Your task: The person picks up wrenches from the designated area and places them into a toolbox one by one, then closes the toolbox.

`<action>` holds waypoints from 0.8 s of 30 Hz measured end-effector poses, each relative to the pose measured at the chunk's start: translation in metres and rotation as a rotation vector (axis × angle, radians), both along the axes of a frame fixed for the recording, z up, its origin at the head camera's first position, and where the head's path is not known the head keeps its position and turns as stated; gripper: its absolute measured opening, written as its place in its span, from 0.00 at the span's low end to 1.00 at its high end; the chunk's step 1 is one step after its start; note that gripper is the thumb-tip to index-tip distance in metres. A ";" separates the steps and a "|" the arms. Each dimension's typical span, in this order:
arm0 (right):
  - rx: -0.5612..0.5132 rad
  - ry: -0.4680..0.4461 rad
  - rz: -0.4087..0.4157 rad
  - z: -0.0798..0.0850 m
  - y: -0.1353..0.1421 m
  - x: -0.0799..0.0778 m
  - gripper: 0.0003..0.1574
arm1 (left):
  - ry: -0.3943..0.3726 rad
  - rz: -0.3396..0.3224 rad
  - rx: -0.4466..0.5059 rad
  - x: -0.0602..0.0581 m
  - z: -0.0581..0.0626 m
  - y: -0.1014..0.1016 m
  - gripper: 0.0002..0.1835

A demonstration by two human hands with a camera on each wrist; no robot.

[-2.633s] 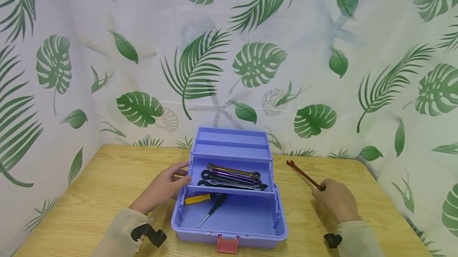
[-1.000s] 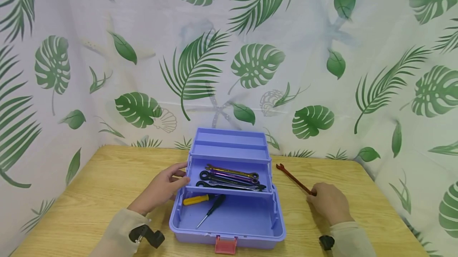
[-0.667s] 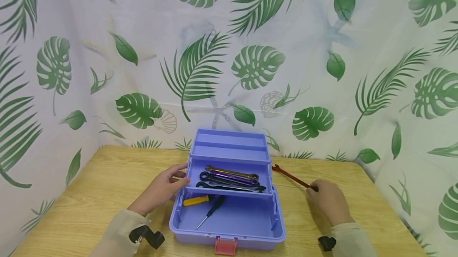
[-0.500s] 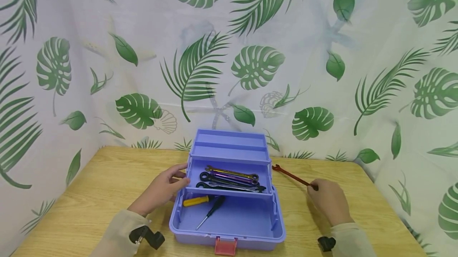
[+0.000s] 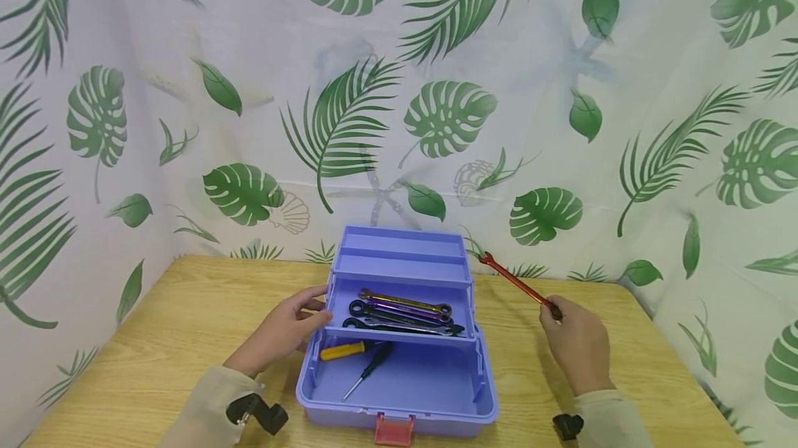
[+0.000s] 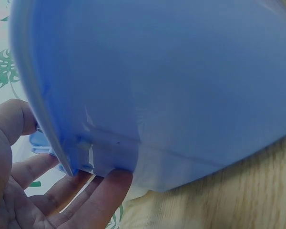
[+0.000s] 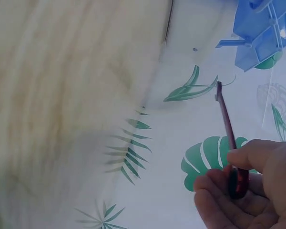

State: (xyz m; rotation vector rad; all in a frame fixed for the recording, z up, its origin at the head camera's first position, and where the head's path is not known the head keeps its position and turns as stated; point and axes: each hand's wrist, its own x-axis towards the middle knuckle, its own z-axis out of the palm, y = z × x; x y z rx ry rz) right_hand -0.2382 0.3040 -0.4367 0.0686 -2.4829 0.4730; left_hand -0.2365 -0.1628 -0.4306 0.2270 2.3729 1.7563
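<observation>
My right hand [image 5: 576, 344] pinches a red combination wrench [image 5: 517, 282] by its ring end, between thumb and fingers. The wrench slants up and left, its open jaw raised near the toolbox's back right corner. In the right wrist view the wrench [image 7: 226, 117] stands against the patterned cloth. My left hand [image 5: 283, 327] holds the left side of an open lilac toolbox [image 5: 399, 423], thumb over the tray's edge and fingers outside. In the left wrist view, its fingertips lie on the box's outer wall [image 6: 181, 95]. Gold, purple, black and silver wrenches [image 5: 405, 309] lie in the raised tray.
A yellow-handled tool [image 5: 341, 350] and a black screwdriver [image 5: 369, 370] lie in the toolbox's bottom. An upper tray [image 5: 402, 264] stands tiered behind. A pink latch [image 5: 394, 429] hangs at the front. The wooden table [image 5: 206, 309] meets a leaf-print cloth [image 5: 386, 88] behind.
My right hand first moves left with the red wrench, low by the table. Over the last half second the wrench's open end rises. My left hand stays on the toolbox.
</observation>
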 end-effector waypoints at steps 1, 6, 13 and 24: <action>-0.003 0.028 0.001 0.000 0.000 0.000 0.09 | -0.001 0.000 0.000 0.000 0.000 0.000 0.31; -0.024 0.128 -0.006 -0.001 -0.003 0.000 0.07 | -0.005 0.006 -0.006 0.000 0.000 0.000 0.31; -0.039 0.174 -0.017 -0.002 -0.004 -0.002 0.07 | 0.002 0.014 -0.018 0.000 0.000 0.000 0.31; -0.050 0.241 0.002 -0.003 -0.006 -0.002 0.08 | 0.007 0.014 -0.037 -0.001 -0.001 0.000 0.31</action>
